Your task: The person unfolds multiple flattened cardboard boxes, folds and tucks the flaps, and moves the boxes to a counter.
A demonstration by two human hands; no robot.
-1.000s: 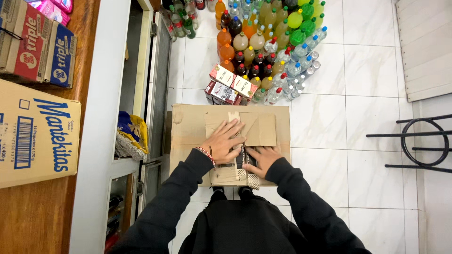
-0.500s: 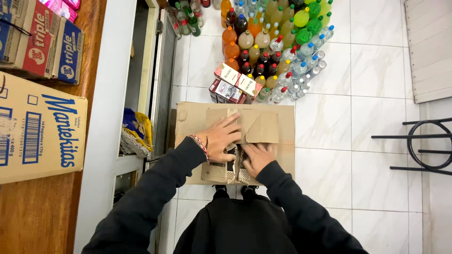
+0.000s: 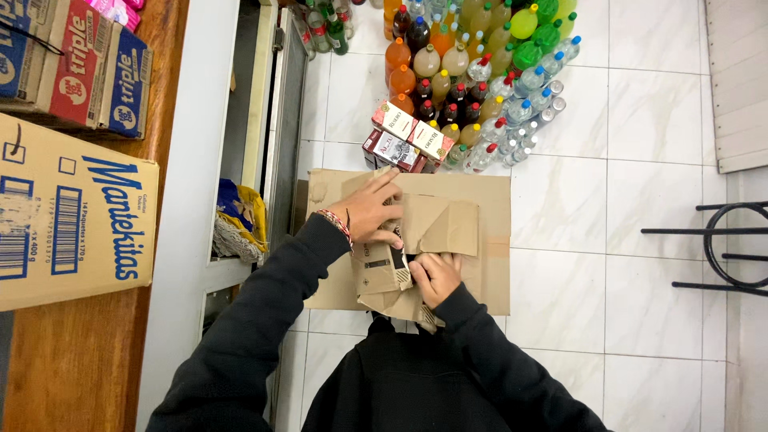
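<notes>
A flattened brown cardboard box (image 3: pixel 492 240) lies on the white tiled floor in front of me. On top of it sits a smaller, crumpled piece of cardboard (image 3: pixel 436 228). My left hand (image 3: pixel 372 210), with a beaded bracelet on the wrist, presses flat on the crumpled piece with fingers spread. My right hand (image 3: pixel 436 276) is curled around the near edge of the crumpled piece, next to a dark strip on it. Both arms wear dark sleeves.
Many drink bottles (image 3: pixel 472 60) and a few small cartons (image 3: pixel 408 136) stand on the floor beyond the box. A wooden counter (image 3: pixel 88 352) at left carries a large printed cardboard box (image 3: pixel 72 216) and packs. A black metal stool frame (image 3: pixel 720 244) stands at right.
My view has shifted slightly. My left hand has slid a little left and farther onto the crumpled cardboard; my right hand stays gripping its near edge.
</notes>
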